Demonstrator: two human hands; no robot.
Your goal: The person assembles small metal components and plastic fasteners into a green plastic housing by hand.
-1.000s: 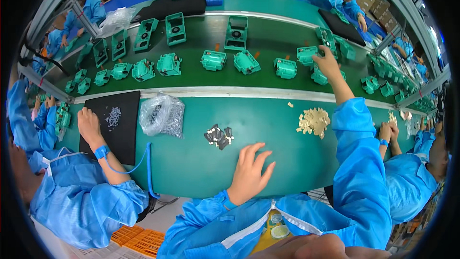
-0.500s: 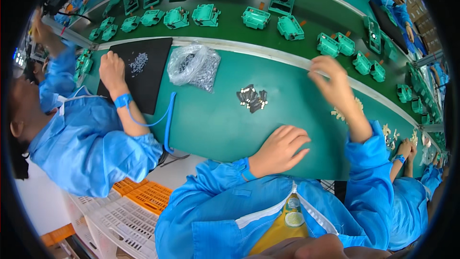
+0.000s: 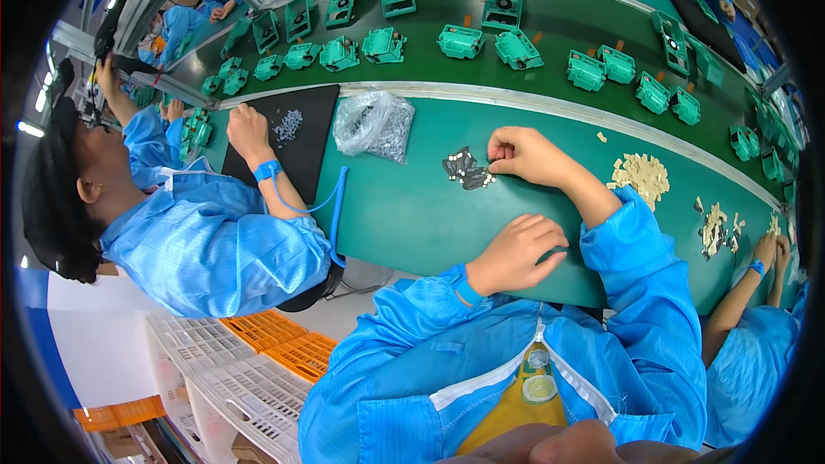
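My right hand [image 3: 533, 156] is at the right end of a small pile of black pieces with pale ends [image 3: 464, 170]. Its thumb and fingertips are pinched together beside the pile; whatever is between them is too small to make out. Near the table's front edge my left hand [image 3: 519, 253] rests palm down, its fingers loosely stretched and the thumb apart, holding nothing. A blue wrist strap [image 3: 464, 285] circles my left wrist. To the right of my right forearm lies a heap of cream-coloured small pieces [image 3: 641, 179], with one stray piece [image 3: 601, 137] nearer the conveyor.
A plastic bag of small grey parts [image 3: 387, 127] lies left of the pile, beside a black mat [image 3: 320, 133]. A co-worker [image 3: 206, 223] sits at the left. Beyond the pale rail [image 3: 516, 101], green housings [image 3: 518, 50] stand on the conveyor. Another mixed heap [image 3: 715, 230] lies at right.
My right hand has come left and down from the rail to the black pile, and its fingers have closed. The view has shifted; my left hand rests in much the same place.
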